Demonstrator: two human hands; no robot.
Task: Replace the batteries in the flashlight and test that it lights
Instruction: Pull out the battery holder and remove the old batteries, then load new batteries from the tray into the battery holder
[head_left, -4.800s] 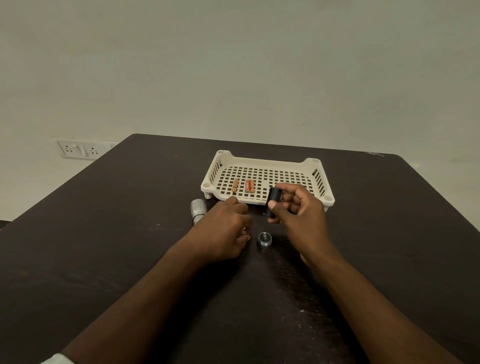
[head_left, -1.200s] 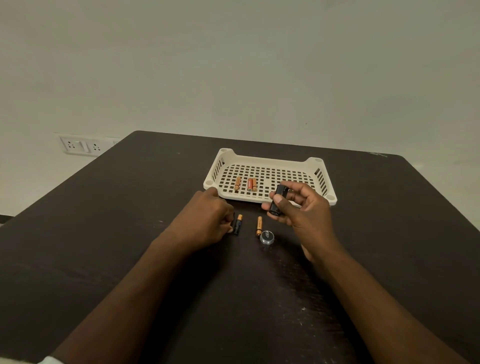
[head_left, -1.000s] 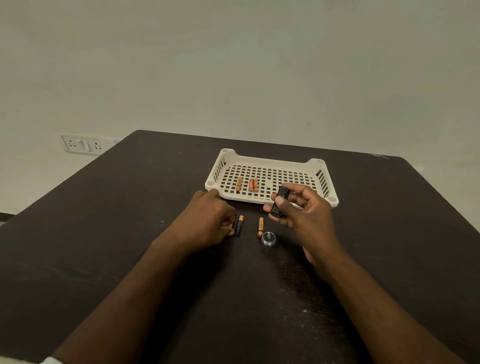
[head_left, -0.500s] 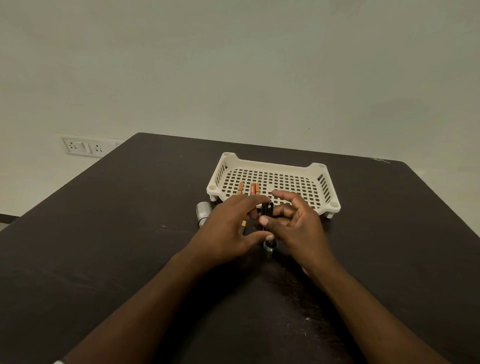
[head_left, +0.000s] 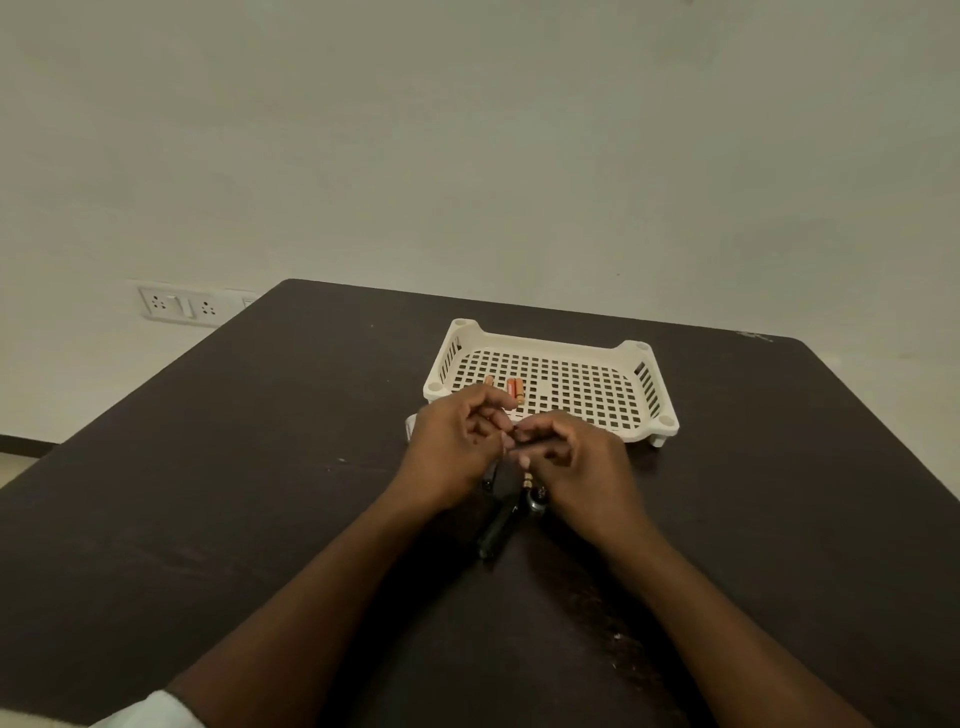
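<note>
My left hand (head_left: 454, 447) and my right hand (head_left: 582, 467) meet over the table just in front of the tray, fingers curled and fingertips touching. Together they hold the black battery holder (head_left: 501, 506), whose lower end sticks out under the palms; its top is hidden. A loose battery with an orange tip (head_left: 528, 480) and a dark battery (head_left: 488, 480) lie on the table under the hands. The round tail cap (head_left: 537, 504) sits by my right palm. The silver flashlight head (head_left: 410, 426) peeks out behind my left hand.
A white perforated tray (head_left: 644, 374) stands behind the hands with orange batteries (head_left: 515, 389) at its near left. The dark table (head_left: 260, 493) ends at a pale wall with a socket strip (head_left: 179, 306) at the far left.
My left hand left the batteries on the table and came right to meet my right hand. Both hands now close round the black holder, lower and nearer the table.
</note>
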